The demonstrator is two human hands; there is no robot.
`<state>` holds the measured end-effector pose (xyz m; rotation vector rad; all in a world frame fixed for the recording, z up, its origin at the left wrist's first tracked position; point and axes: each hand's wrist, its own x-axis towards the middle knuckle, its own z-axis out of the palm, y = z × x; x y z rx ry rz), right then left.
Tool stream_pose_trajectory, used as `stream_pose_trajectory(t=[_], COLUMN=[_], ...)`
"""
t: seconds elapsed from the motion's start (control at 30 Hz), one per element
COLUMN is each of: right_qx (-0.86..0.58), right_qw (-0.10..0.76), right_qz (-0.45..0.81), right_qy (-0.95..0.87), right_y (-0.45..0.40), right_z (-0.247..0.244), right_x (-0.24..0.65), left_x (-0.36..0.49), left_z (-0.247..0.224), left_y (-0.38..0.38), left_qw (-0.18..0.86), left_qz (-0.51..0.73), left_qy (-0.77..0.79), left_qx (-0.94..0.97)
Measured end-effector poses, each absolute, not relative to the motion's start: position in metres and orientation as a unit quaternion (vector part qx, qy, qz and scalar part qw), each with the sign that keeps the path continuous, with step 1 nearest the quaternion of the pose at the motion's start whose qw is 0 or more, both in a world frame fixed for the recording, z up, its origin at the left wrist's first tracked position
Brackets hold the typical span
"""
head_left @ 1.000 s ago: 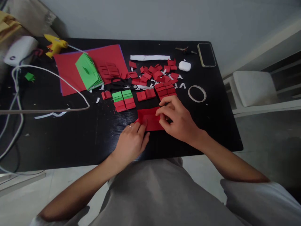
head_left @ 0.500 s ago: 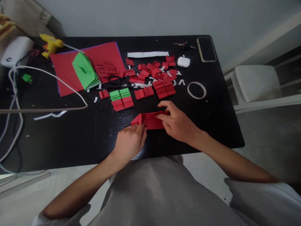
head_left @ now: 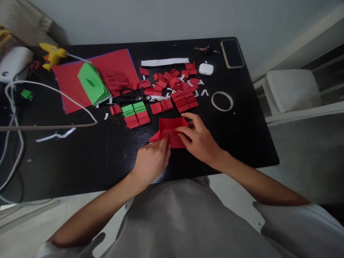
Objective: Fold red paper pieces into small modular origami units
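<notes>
A folded piece of red paper (head_left: 172, 124) lies on the black table in front of me, its far flap standing up and its left end angled. My left hand (head_left: 151, 159) holds the paper's left part, with fingertips pressed on it. At the right end, my right hand (head_left: 201, 140) has its curled fingers on the paper, the index finger by the raised flap. Just beyond are folded green and red paper pieces (head_left: 136, 115) set in a block, more joined red pieces (head_left: 185, 100), and a pair of scissors (head_left: 158, 98).
A stack of green paper (head_left: 92, 83) lies on large red sheets (head_left: 68, 84). Behind stands a yellow glue gun (head_left: 52, 54); a white cable (head_left: 67, 90) loops across the left. At right are a tape ring (head_left: 231, 103), white earbuds case (head_left: 206, 69), keys (head_left: 207, 49) and a phone (head_left: 232, 53).
The red paper's far flap has risen, showing more of its inner face. My right fingers have shifted slightly along it, while my left hand stays pressed on the left part.
</notes>
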<state>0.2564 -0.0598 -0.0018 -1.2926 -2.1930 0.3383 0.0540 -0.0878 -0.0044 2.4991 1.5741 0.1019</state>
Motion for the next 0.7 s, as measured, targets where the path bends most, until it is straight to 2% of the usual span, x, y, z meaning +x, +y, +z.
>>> stream_pose_trajectory(t=[0.13,0.3,0.57,0.7], right_qx=[-0.549,-0.569,-0.560,-0.557], right_qw=[0.276,0.270,0.311,0.314], right_qz=[0.088,0.133,0.137,0.131], right_qy=[-0.784,-0.766,-0.755,-0.758], right_y=[-0.071,-0.083,-0.086,-0.087], right_z=[-0.003,-0.008,-0.019,-0.021], right_x=[0.252,0.247,0.249,0.250], left_x=[0.058,0.059,0.053,0.050], left_z=[0.001,0.005,0.001,0.001], left_y=[-0.085,-0.083,-0.081,-0.084], left_qw=[0.089,0.089,0.147,0.144], left_qz=[-0.001,-0.006,0.156,0.185], left_qy=[0.530,0.510,0.467,0.449], left_qx=[0.843,0.855,0.858,0.862])
